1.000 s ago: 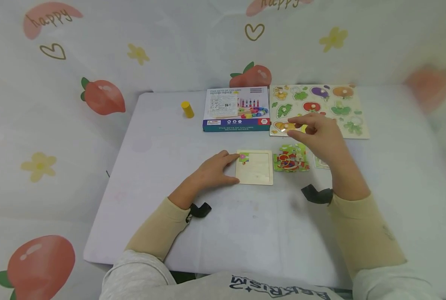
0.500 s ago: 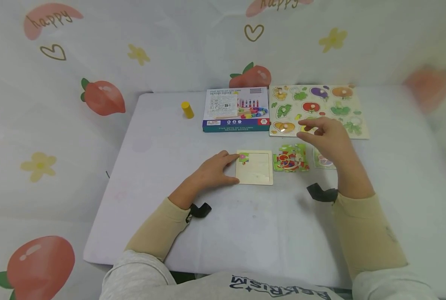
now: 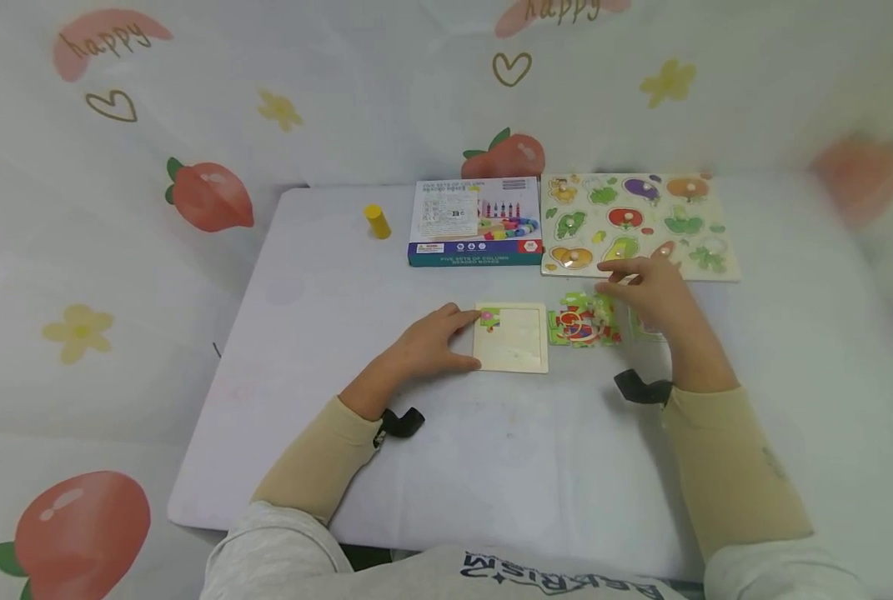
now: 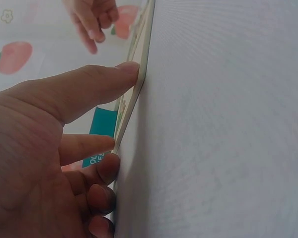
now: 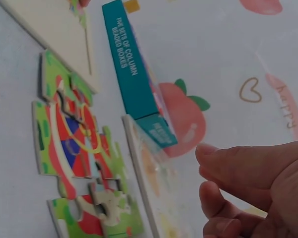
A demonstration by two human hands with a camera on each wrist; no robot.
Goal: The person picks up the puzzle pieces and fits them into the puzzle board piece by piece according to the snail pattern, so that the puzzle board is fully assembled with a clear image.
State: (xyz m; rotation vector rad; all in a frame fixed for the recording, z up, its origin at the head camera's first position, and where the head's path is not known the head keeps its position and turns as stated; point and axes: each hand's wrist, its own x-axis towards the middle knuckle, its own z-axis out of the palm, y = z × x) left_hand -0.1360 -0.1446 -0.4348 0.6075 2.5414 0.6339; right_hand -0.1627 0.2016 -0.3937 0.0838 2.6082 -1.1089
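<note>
A shallow wooden puzzle tray (image 3: pixel 521 346) lies on the table with one green piece (image 3: pixel 490 317) in its far left corner. My left hand (image 3: pixel 433 340) rests at the tray's left side, straight thumb and index fingertip touching that edge. To the tray's right lie several joined jigsaw pieces (image 3: pixel 577 321) in red and green, also seen in the right wrist view (image 5: pixel 79 134). Over the far right part of these pieces hovers my right hand (image 3: pixel 652 296). Its thumb and index finger are a little apart, and I see nothing between them.
A flat bead-set box (image 3: pixel 476 252) and a vegetable knob puzzle board (image 3: pixel 671 242) stand side by side at the back. Left of the box is a yellow cylinder (image 3: pixel 377 222). A green-edged card or sheet (image 3: pixel 641 327) lies partly under my right hand.
My right hand first shifted right, then came down nearer the joined jigsaw pieces. The left hand and the tray have stayed in place.
</note>
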